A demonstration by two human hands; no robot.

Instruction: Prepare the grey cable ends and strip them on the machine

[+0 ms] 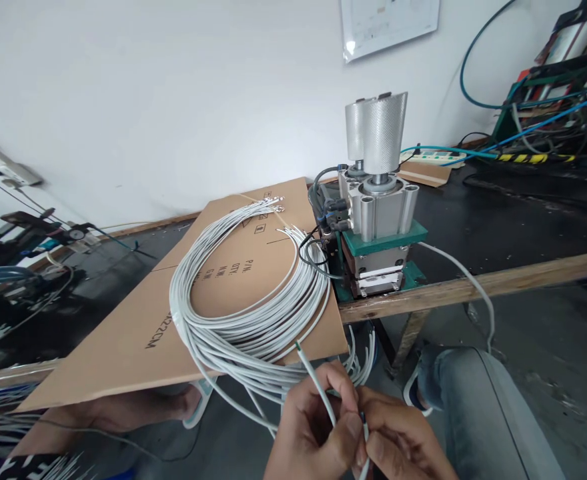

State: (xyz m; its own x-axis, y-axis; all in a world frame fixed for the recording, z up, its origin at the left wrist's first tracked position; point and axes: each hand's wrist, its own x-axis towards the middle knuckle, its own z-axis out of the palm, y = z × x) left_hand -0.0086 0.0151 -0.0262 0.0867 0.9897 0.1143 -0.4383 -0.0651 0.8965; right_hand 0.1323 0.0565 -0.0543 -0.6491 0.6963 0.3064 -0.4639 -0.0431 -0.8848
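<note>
Near the cardboard sheet (113, 353), gripping a green-tipped white cable (315, 377) in the left hand (311, 433) and pinching a dark-tipped cable (365, 432) in the right hand (401, 440), best steadied near its tip.

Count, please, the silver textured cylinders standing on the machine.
2. The front cylinder stands on top of the machine; the rear cylinder is behind it, toward the picture's left, partly hidden. No others show.
</note>
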